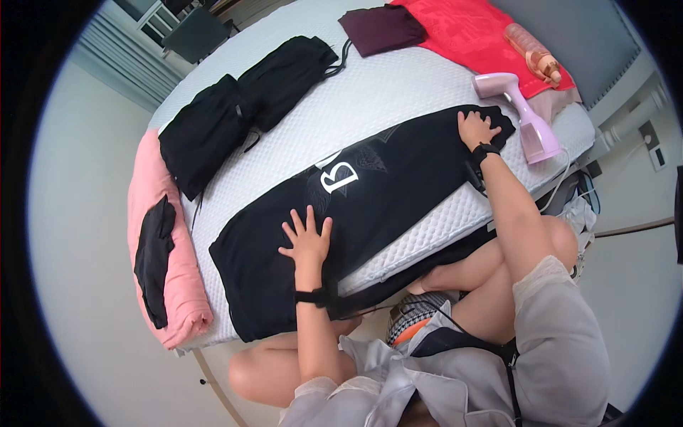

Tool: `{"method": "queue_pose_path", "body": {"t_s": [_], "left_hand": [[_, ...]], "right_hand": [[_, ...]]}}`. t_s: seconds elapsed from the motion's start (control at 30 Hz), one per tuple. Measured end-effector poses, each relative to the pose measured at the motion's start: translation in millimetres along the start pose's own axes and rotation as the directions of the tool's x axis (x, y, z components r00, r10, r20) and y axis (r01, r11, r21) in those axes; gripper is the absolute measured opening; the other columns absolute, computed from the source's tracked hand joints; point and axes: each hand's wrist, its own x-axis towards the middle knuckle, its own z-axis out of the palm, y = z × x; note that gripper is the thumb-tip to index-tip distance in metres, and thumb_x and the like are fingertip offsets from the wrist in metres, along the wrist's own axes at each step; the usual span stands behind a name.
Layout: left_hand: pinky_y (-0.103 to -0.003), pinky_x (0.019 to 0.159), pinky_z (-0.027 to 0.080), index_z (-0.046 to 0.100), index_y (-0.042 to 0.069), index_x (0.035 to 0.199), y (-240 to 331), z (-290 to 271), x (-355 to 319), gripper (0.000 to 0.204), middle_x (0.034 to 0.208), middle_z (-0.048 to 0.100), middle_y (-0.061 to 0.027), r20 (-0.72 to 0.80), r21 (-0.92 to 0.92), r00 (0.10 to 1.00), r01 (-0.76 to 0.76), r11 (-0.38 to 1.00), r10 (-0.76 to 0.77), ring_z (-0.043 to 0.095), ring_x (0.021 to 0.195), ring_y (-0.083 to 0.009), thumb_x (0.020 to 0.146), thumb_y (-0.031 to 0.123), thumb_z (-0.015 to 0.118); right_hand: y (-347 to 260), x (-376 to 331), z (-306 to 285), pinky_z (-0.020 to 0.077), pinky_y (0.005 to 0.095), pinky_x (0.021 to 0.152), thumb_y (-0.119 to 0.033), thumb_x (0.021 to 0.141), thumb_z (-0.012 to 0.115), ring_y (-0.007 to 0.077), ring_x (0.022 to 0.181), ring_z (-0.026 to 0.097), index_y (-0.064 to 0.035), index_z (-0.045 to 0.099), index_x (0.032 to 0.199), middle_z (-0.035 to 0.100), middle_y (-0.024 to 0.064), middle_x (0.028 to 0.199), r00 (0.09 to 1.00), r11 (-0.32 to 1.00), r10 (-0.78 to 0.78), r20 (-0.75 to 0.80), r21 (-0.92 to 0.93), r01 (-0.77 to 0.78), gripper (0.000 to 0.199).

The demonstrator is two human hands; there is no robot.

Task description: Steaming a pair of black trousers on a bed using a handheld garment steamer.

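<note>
1. Left hand (pixel 307 237): open, fingers spread, palm flat on the black garment (pixel 370 206), lower centre of the frame.
2. Right hand (pixel 475 130): fingers closed on the garment's far end, right of centre.
3. Black garment: spread diagonally across the white mattress (pixel 384 107), white print facing up.
4. Pink handheld steamer (pixel 523 117): standing just beside the right hand.
5. Folded black clothes (pixel 242 110): upper left.
6. Red cloth (pixel 466 32): top centre.
</note>
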Motion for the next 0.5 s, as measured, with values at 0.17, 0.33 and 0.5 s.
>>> {"method": "queue_pose_path", "body": {"t_s": [0.17, 0.33, 0.5], "left_hand": [[-0.079, 0.091, 0.010, 0.024, 0.026, 0.145, -9, 68, 27, 0.067, 0.155, 0.003, -0.0083, -0.210, 0.147, 0.964, -0.135, 0.980, 0.165, -0.002, 0.140, -0.0391, 0.089, 0.056, 0.043], [-0.079, 0.091, 0.005, 0.027, 0.026, 0.145, -11, 73, 26, 0.066, 0.154, 0.008, -0.0093, -0.267, 0.123, 0.943, -0.169, 0.978, 0.197, 0.000, 0.141, -0.0392, 0.088, 0.053, 0.047], [-0.077, 0.094, 0.006, 0.033, 0.024, 0.142, -15, 74, 25, 0.062, 0.153, 0.016, -0.0094, -0.384, 0.149, 0.899, -0.165, 0.975, 0.211, 0.007, 0.141, -0.0376, 0.087, 0.048, 0.049]], "right_hand": [[24, 19, 23, 0.0055, 0.0676, 0.105, -0.059, 0.091, 0.027, 0.0299, 0.142, 0.009, -0.0155, 0.019, 0.147, 0.014, 0.0006, 0.154, 0.986, 1.000, -0.028, 0.163, 0.003, 0.028, 0.071], [18, 29, 15, 0.0072, 0.0700, 0.102, -0.063, 0.089, 0.030, 0.0303, 0.140, 0.014, -0.0142, 0.026, 0.145, 0.020, 0.0002, 0.152, 0.988, 0.998, -0.032, 0.154, 0.051, 0.025, 0.074], [27, 28, 24, 0.0171, 0.0691, 0.097, -0.059, 0.088, 0.040, 0.0304, 0.130, 0.033, -0.0175, 0.051, 0.128, 0.047, 0.0008, 0.136, 0.979, 0.981, -0.103, -0.175, 0.147, 0.130, 0.059]]}}
